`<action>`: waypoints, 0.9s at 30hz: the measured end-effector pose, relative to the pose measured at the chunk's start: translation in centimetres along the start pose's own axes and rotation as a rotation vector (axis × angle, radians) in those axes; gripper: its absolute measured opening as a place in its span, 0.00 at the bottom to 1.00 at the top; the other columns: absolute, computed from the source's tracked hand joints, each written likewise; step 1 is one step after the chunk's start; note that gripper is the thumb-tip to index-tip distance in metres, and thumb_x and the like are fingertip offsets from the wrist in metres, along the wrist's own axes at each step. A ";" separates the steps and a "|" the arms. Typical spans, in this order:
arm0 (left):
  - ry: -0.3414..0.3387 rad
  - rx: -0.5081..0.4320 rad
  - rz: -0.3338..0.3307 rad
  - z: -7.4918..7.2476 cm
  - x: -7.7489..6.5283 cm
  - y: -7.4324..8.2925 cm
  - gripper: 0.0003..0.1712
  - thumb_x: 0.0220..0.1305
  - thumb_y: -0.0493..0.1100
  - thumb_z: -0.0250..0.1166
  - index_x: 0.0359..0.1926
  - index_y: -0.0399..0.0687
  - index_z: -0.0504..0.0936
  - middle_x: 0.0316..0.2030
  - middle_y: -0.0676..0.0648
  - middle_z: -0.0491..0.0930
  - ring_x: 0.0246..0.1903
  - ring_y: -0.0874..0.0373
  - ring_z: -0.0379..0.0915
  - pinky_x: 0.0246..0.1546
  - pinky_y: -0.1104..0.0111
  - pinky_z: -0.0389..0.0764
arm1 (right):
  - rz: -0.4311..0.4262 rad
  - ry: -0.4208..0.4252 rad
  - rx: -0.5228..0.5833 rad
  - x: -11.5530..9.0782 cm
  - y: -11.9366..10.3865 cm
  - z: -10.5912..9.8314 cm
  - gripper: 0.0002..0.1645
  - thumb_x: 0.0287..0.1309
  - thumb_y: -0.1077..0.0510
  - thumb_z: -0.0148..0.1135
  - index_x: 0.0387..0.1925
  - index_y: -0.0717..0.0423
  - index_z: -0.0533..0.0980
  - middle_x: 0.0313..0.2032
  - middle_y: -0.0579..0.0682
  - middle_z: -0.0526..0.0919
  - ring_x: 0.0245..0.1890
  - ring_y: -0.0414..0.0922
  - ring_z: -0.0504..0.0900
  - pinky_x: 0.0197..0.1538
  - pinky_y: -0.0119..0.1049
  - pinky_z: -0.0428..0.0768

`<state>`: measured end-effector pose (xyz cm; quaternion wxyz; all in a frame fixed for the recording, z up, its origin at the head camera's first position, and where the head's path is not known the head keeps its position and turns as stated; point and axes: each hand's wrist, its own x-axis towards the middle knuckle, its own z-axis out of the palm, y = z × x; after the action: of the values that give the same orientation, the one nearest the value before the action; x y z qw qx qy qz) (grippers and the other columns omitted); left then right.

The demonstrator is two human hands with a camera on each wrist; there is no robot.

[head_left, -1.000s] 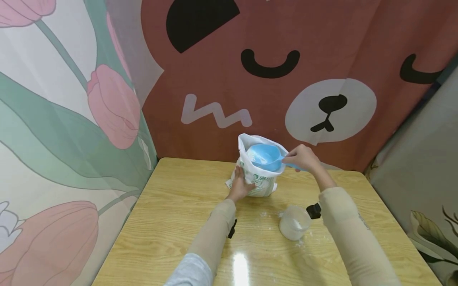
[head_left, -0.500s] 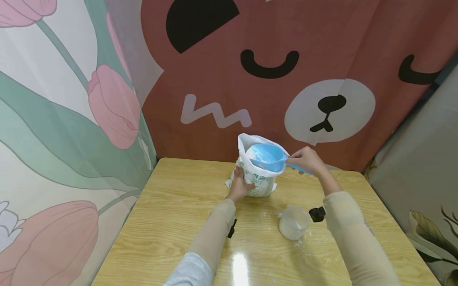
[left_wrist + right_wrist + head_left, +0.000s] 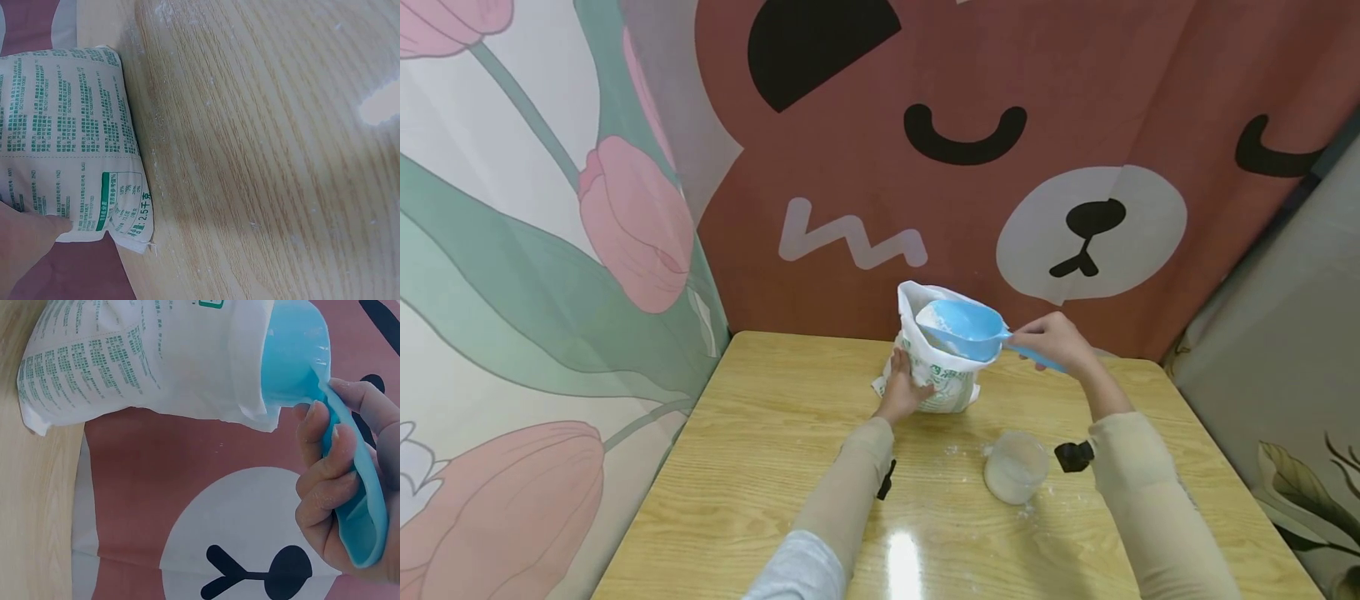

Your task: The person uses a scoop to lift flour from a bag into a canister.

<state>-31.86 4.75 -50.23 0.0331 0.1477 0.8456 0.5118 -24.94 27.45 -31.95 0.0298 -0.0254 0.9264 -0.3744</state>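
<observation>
A white flour bag [image 3: 953, 388] with green print stands on the table, its top gaping. My left hand [image 3: 906, 393] grips its lower left side, thumb across the front; in the left wrist view the thumb [image 3: 37, 231] presses on the printed face. In the bag's mouth sits a light blue scoop [image 3: 976, 323] with white flour in its bowl. My right hand [image 3: 1062, 343] holds the scoop's handle; the right wrist view shows the fingers [image 3: 331, 478] curled round that handle. Part of the bowl [image 3: 294, 356] is hidden by the bag's rim in that view.
A clear round jar [image 3: 1017, 468] stands on the wooden table [image 3: 760, 467], nearer than the bag. White powder is scattered around it. A printed curtain [image 3: 850, 167] hangs right behind the table's back edge.
My right hand has drawn back to the right and slightly down with the scoop, whose bowl now tilts differently and shows a heap of flour at its left. The left hand and bag stay put.
</observation>
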 end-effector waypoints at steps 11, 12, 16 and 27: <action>-0.009 -0.014 -0.009 0.1 0.0 -0.1 0.56 0.57 0.46 0.66 0.70 0.39 0.34 0.70 0.39 0.29 0.69 0.45 0.30 0.63 0.54 0.55 | 0.004 0.008 0.064 -1.0 0.4 -0.8 0.25 0.57 0.51 0.60 0.43 0.72 0.78 0.24 0.49 0.80 0.26 0.45 0.74 0.26 0.38 0.78; -0.006 -0.016 -0.009 0.1 0.0 0.0 0.56 0.57 0.46 0.66 0.70 0.38 0.34 0.70 0.39 0.29 0.69 0.45 0.30 0.63 0.53 0.55 | 0.003 0.009 0.068 -1.1 0.4 -0.9 0.25 0.57 0.51 0.60 0.43 0.72 0.78 0.25 0.49 0.80 0.26 0.45 0.74 0.27 0.38 0.78; -0.003 -0.007 -0.014 0.1 0.0 0.0 0.56 0.56 0.45 0.66 0.70 0.38 0.35 0.70 0.40 0.29 0.69 0.45 0.29 0.64 0.55 0.54 | -0.012 0.018 0.071 -1.6 0.5 -1.2 0.26 0.57 0.50 0.61 0.43 0.72 0.78 0.24 0.49 0.80 0.25 0.45 0.73 0.27 0.39 0.78; 0.005 0.008 -0.003 0.0 0.1 0.0 0.56 0.56 0.44 0.67 0.70 0.36 0.35 0.70 0.38 0.30 0.69 0.45 0.30 0.64 0.55 0.52 | -0.019 0.052 0.047 -3.4 1.5 -2.2 0.26 0.59 0.51 0.58 0.44 0.74 0.77 0.24 0.50 0.80 0.23 0.45 0.74 0.25 0.38 0.77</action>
<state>-31.93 4.82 -50.20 0.0313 0.1456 0.8480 0.5086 -21.80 30.27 -31.23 0.0028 -0.0238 0.9175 -0.3969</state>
